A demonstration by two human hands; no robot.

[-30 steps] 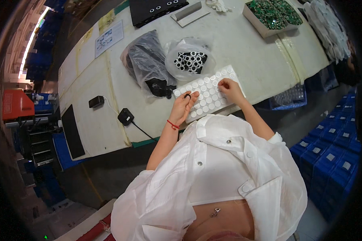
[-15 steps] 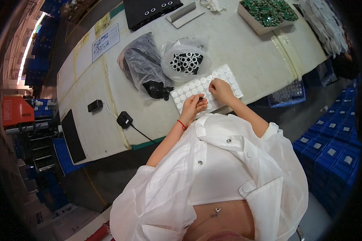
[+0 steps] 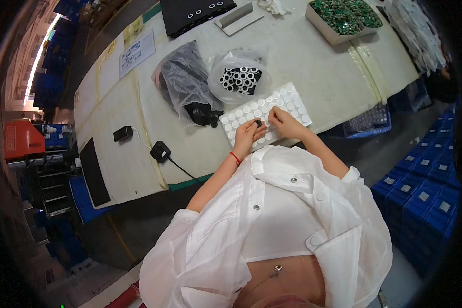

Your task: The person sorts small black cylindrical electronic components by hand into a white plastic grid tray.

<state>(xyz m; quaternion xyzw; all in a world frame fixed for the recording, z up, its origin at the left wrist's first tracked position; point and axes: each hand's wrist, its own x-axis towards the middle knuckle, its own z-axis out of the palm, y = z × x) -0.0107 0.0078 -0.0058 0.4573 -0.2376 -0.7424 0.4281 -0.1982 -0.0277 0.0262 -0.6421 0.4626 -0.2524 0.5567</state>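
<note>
A small round black piece (image 3: 258, 123) sits at the fingertips of my left hand (image 3: 247, 136), which is closed on it over the near left part of a white tray (image 3: 309, 121). Rows of round white discs (image 3: 263, 102) cover that tray. Close by on the right, my right hand (image 3: 287, 125) is bent over the tray with thumb and forefinger pinched together. Whatever lies between those fingertips is too small to make out. Beyond the tray, an open clear bag (image 3: 219, 94) holds many black and white rings (image 3: 240, 80).
Left of the rings lies a grey plastic bag (image 3: 185, 77) with black parts at its mouth. A black adapter (image 3: 160, 152) with a cord and a small black box (image 3: 122, 134) rest farther left. A carton of green boards (image 3: 344, 20) stands at the far right.
My right hand's fingertips have come slightly nearer to me, toward the left hand. The left fingers have turned, so the black piece shows more fully.
</note>
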